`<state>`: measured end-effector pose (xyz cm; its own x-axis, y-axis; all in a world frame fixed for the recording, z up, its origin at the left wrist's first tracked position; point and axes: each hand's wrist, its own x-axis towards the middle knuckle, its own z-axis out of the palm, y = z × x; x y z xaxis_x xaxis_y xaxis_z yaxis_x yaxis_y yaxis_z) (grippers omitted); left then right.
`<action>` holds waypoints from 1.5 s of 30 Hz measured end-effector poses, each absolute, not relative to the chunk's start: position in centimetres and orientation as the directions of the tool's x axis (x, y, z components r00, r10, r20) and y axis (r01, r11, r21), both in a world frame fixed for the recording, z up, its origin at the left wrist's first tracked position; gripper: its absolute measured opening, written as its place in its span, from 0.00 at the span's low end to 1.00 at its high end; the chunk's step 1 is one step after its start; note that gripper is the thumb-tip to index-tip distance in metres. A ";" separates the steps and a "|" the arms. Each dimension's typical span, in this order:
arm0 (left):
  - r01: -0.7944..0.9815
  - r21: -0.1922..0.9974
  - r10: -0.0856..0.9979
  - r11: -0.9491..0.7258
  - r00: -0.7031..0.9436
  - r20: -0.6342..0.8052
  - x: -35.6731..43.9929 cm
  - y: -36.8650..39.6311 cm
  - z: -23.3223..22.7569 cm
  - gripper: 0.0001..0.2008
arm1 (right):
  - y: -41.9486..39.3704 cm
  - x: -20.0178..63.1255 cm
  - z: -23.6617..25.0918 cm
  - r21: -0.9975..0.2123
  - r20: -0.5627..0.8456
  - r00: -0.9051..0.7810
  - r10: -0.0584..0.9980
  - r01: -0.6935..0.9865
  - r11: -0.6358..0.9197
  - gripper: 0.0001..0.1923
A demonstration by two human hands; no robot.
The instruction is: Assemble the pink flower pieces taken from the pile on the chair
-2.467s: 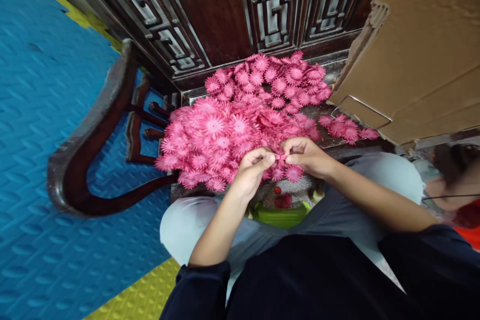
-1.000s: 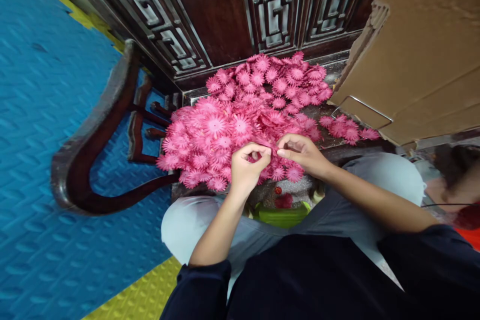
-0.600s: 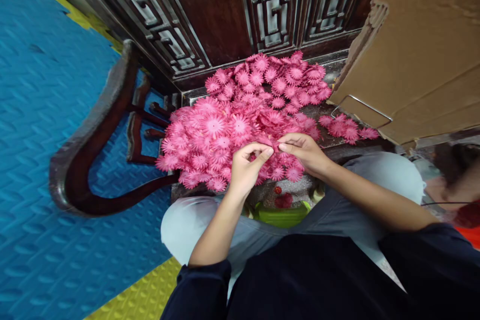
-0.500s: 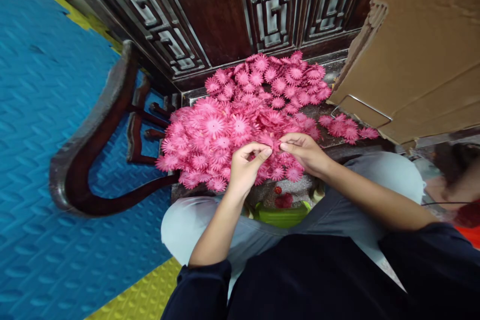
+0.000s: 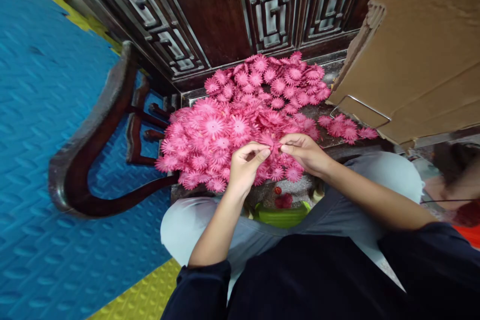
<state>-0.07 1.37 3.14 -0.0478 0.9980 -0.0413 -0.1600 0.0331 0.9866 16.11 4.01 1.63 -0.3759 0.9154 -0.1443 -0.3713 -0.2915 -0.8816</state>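
Between my two hands is a pink artificial flower (image 5: pixel 272 143), pinched at opposite edges. My left hand (image 5: pixel 245 162) grips its left side between thumb and forefinger. On the other side, the thumb and forefinger of my right hand (image 5: pixel 305 154) hold its petals. Directly beneath and beyond lies a big heap of pink flower heads (image 5: pixel 202 135), with layered pointed petals and pale centres. Farther back, a second pile of smaller pink flowers (image 5: pixel 277 80) rests against the carved panel.
A dark wooden armrest (image 5: pixel 71 170) curves out at left above blue floor matting (image 5: pixel 30 135). Carved wood panels (image 5: pixel 210 5) rise behind. At right stands a cardboard sheet (image 5: pixel 423 50) with a metal wire handle (image 5: pixel 369 109). A green container (image 5: pixel 281 216) sits between my knees.
Both hands stay almost in place on the flower. Its petals show a little more plainly between my fingertips now.
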 end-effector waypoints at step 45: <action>-0.095 0.984 0.988 0.151 -0.006 -0.152 0.1 1.2 3.1 0.08 | 3.2 15.6 1.8 -0.983 0.094 -0.229 0.969 -0.177 0.054 0.05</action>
<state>0.09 1.21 3.11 -0.0058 0.9883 -0.1523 -0.0953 0.1511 0.9839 15.64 3.25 1.80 -0.2294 0.9688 0.0941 -0.1769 0.0536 -0.9828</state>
